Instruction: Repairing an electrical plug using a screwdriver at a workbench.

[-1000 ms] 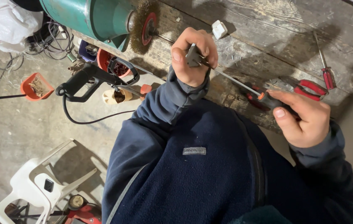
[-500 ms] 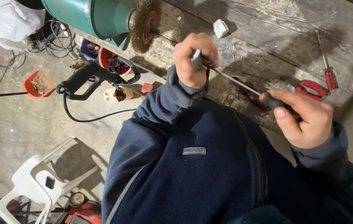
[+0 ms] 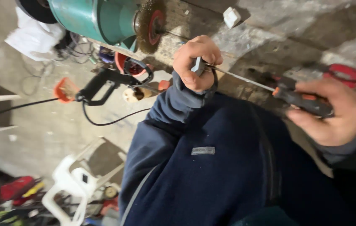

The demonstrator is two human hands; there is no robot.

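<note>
Overhead, looking down past a dark blue fleece torso (image 3: 224,167) onto a worn wooden bench (image 3: 295,29). Largest thing on the bench: a green bench grinder (image 3: 94,16) at the top left, with a wire brush wheel (image 3: 148,25) on its shaft. Below the bench edge, concrete floor, a white plastic chair (image 3: 75,184), a black power tool handle (image 3: 102,81) with its cable trailing, and an orange funnel-like piece (image 3: 65,90).

Hands apart, joined only by the tool. Right hand (image 3: 332,115) wrapped around the black-and-orange handle of a long screwdriver (image 3: 299,98); its thin steel shaft runs up and left across the bench edge. Left hand (image 3: 197,62) closed in a fist around a small grey metal piece (image 3: 197,67), held above the near edge of the bench, just below the brush wheel. The shaft's tip meets that piece inside the fist; the exact contact is hidden by the fingers.

Red-handled pliers (image 3: 345,71) lie on the bench beyond the right hand. A small white block (image 3: 231,16) sits near the top.
</note>
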